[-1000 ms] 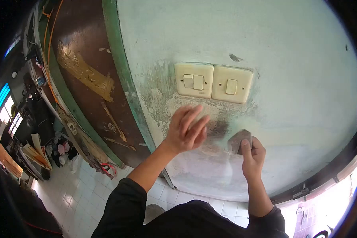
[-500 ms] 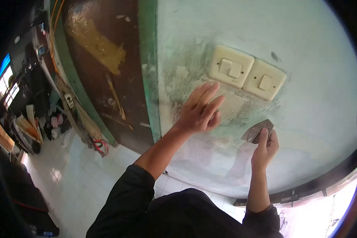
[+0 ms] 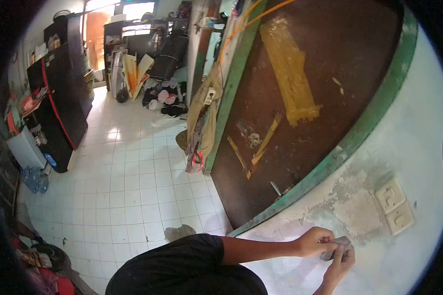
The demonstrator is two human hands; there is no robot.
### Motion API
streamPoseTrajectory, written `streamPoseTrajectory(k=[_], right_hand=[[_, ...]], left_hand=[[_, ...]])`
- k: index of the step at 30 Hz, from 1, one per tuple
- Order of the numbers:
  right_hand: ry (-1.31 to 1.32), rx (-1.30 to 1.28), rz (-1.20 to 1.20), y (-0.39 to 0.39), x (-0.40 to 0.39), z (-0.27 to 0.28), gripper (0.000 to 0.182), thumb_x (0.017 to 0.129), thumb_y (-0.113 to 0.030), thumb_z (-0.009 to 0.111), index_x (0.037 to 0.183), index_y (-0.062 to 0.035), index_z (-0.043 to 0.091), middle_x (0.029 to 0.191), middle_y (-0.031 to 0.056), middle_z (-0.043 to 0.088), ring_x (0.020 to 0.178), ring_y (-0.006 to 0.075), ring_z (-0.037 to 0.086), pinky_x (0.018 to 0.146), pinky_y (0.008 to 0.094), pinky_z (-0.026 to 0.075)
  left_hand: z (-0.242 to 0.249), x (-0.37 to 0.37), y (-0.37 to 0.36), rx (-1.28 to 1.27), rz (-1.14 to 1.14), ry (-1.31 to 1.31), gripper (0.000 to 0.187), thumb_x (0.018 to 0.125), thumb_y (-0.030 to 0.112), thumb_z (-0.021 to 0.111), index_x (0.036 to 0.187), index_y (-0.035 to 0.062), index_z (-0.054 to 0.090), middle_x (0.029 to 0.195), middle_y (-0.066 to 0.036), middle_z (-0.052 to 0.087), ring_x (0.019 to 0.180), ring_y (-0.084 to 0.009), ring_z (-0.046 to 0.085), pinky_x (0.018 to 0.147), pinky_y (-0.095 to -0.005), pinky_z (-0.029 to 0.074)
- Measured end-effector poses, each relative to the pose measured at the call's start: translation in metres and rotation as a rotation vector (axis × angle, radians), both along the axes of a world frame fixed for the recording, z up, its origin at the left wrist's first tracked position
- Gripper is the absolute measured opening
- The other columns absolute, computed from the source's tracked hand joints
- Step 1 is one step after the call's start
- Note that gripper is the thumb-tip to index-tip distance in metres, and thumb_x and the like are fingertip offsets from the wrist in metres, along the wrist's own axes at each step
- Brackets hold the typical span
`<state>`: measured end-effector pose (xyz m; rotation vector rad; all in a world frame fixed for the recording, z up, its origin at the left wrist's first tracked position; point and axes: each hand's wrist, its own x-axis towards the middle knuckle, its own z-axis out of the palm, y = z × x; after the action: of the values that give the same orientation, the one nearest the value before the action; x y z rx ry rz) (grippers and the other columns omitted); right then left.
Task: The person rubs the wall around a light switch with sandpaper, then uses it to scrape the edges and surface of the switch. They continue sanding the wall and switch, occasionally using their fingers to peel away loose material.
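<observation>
Both my hands are together in front of the wall, low in the right part of the view. My left hand (image 3: 313, 242) pinches the upper left edge of a small grey-brown piece of sandpaper (image 3: 344, 240). From below, my right hand (image 3: 341, 261) grips the same piece between thumb and fingers. Part of the sandpaper is hidden behind the fingers. Just above them the wall has a rough patch (image 3: 362, 214) of flaking paint. Two cream light switches (image 3: 395, 204) are fixed to the wall at the right of this patch.
A brown door (image 3: 330, 64) with yellow-brown tape stands in a green frame (image 3: 374, 125) left of the wall. Cloth (image 3: 202, 123) and an orange cable (image 3: 241, 27) hang beside it. Across the white tiled floor (image 3: 133, 182) are a black fridge-like cabinet (image 3: 61, 98) and piled household items.
My view has swung left toward the door and room. My left hand has left the wall below the switches and now holds the sandpaper together with my right hand.
</observation>
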<state>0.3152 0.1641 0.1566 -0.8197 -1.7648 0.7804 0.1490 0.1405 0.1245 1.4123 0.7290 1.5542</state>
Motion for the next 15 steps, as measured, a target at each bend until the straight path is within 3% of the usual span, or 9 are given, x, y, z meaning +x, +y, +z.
streamPoseTrajectory(k=[3,6,7,8,9,10,12,13,15], right_hand=[[-0.028,-0.016,0.086,0.009,-0.015,-0.011,0.017,0.103,-0.015,0.059,0.104,0.0014,0.063,0.086,0.004,0.063,0.074,0.0105,0.056,0.064,0.0265,0.045],[-0.069,-0.053,0.139,0.015,-0.02,-0.015,0.02,0.104,-0.017,0.059,0.108,0.0019,0.063,0.085,0.0047,0.064,0.071,0.0098,0.058,0.061,0.0247,0.046],[-0.122,-0.009,0.089,0.018,-0.017,-0.012,0.021,0.105,-0.016,0.057,0.111,0.0025,0.064,0.089,0.0074,0.066,0.077,0.0134,0.062,0.065,0.0274,0.049],[-0.171,0.033,0.034,0.02,-0.014,-0.008,0.022,0.106,-0.016,0.056,0.114,0.003,0.064,0.093,0.01,0.068,0.082,0.017,0.066,0.07,0.0302,0.052],[-0.258,0.023,-0.099,0.009,-0.017,0.015,0.028,0.101,-0.016,0.064,0.113,0.0079,0.07,0.109,0.0219,0.074,0.094,0.0349,0.072,0.082,0.0424,0.058],[-0.257,0.03,-0.1,0.007,-0.012,0.027,0.028,0.101,-0.016,0.064,0.113,0.0079,0.07,0.109,0.0219,0.074,0.094,0.0349,0.072,0.082,0.0424,0.058],[-0.331,0.332,-0.373,0.015,0.001,0.045,0.028,0.101,-0.015,0.063,0.117,0.0076,0.069,0.106,0.0219,0.074,0.092,0.0323,0.071,0.079,0.0394,0.058],[-0.34,0.337,-0.38,0.025,0.011,0.052,0.028,0.101,-0.015,0.063,0.117,0.0076,0.069,0.106,0.0219,0.074,0.092,0.0323,0.071,0.079,0.0394,0.058],[-0.388,0.925,-0.475,0.045,0.043,0.064,0.023,0.103,-0.014,0.06,0.108,0.0073,0.067,0.098,0.0173,0.07,0.084,0.031,0.067,0.077,0.0417,0.055]], left_hand=[[-0.024,-0.025,0.001,0.037,0.114,-0.028,0.024,0.098,0.024,0.072,0.098,-0.0002,0.066,0.079,0.002,0.058,0.072,-0.0056,0.051,0.064,-0.0271,0.043],[-0.033,-0.043,-0.012,-0.034,0.206,-0.083,0.025,0.099,0.023,0.069,0.1,-0.0019,0.067,0.084,-0.001,0.06,0.075,-0.007,0.054,0.065,-0.0277,0.045],[-0.036,-0.05,-0.013,0.043,0.37,0.003,0.027,0.1,0.022,0.066,0.106,-0.004,0.067,0.092,-0.006,0.062,0.079,-0.0094,0.057,0.067,-0.0285,0.046],[-0.039,-0.056,-0.015,0.052,0.377,-0.005,0.027,0.1,0.022,0.066,0.106,-0.004,0.067,0.092,-0.006,0.062,0.079,-0.0094,0.057,0.067,-0.0285,0.046],[-0.039,-0.065,-0.022,0.033,0.408,-0.037,0.028,0.101,0.023,0.065,0.109,-0.0043,0.067,0.096,-0.008,0.063,0.08,-0.0105,0.058,0.068,-0.029,0.047],[-0.04,-0.072,-0.027,0.014,0.437,-0.067,0.029,0.101,0.023,0.064,0.111,-0.0047,0.067,0.099,-0.01,0.063,0.082,-0.0117,0.059,0.07,-0.0295,0.048],[-0.04,-0.083,-0.033,-0.02,0.478,-0.074,0.028,0.101,0.021,0.063,0.111,-0.0042,0.068,0.093,-0.009,0.064,0.08,-0.0126,0.059,0.071,-0.0296,0.049],[-0.038,-0.088,-0.036,0.012,0.56,-0.113,0.023,0.101,0.017,0.063,0.103,-0.0043,0.068,0.086,-0.007,0.061,0.076,-0.0105,0.057,0.066,-0.0298,0.047],[-0.04,-0.091,-0.027,0.066,0.759,-0.11,0.019,0.1,0.014,0.063,0.095,-0.0036,0.068,0.079,-0.006,0.058,0.073,-0.0085,0.056,0.062,-0.0302,0.045]])
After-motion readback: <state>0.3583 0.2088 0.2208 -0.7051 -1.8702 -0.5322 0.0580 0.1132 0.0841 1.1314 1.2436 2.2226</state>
